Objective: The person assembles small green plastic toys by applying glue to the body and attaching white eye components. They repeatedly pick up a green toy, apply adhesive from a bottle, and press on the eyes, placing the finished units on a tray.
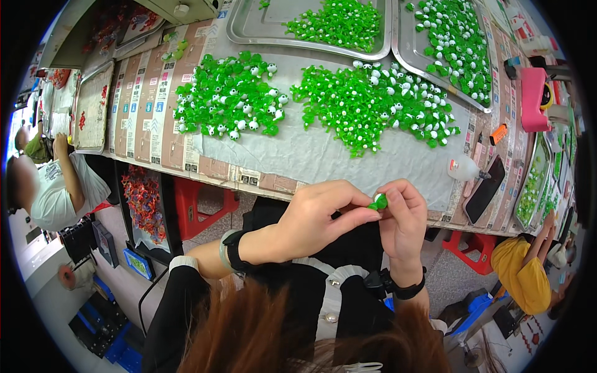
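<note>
Below the table edge (261,180), head view: my left hand (311,217) and right hand (404,217) meet fingertip to fingertip, both pinched shut on one small green piece (378,202), held over my lap, well apart from the green piles (367,102) on the grey cloth (311,152). Risk, as I judge it: so little of the piece is gripped that a slight twist could flick it to the floor.

**Open strip at the near edge of the grey cloth**

On the desk (155,99), the grey cloth (311,158) lies bare along its near edge. Beyond that strip two heaps of green pieces (230,93) block the way; right of the cloth, a glue bottle (463,169) and dark phone (485,189) crowd the edge.
</note>
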`<state>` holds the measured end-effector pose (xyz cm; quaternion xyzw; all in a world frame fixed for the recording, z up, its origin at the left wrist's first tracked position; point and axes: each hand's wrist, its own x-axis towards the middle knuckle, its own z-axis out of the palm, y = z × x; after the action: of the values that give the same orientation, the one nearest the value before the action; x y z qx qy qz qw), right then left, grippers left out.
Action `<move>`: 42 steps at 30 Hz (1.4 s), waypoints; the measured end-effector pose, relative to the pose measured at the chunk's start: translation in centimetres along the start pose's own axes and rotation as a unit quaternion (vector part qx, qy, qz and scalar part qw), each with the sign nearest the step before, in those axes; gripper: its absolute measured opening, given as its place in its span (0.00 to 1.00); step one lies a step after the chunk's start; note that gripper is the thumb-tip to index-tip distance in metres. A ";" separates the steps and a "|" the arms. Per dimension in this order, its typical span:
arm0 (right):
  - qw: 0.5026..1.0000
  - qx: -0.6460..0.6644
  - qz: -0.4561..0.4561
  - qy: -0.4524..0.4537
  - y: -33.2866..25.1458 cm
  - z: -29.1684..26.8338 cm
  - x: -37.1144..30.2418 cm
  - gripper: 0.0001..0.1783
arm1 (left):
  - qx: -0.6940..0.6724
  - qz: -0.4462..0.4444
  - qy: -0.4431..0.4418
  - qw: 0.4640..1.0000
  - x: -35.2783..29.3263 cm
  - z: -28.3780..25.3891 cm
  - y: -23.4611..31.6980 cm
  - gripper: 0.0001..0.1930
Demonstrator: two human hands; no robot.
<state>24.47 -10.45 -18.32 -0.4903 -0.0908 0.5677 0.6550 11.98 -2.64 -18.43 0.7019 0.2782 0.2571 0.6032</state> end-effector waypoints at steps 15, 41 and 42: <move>0.879 -0.195 -0.277 0.336 0.4 -7.4 0.6 0.13 | 0.410 -0.038 0.180 0.893 2.2 -5.8 -3.4 0.07; 0.946 -0.063 -0.253 0.192 -2.6 -4.6 1.1 0.20 | 0.344 0.121 0.010 0.931 3.6 0.9 -5.7 0.07; 0.953 -0.063 -0.239 0.177 -2.4 -4.3 1.0 0.21 | 0.355 0.118 0.003 0.927 3.5 0.8 -5.8 0.07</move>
<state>29.28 -11.64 -19.14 -0.5871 -0.1236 0.2920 0.7449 14.57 -0.03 -24.15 0.8973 0.2682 0.2124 0.2789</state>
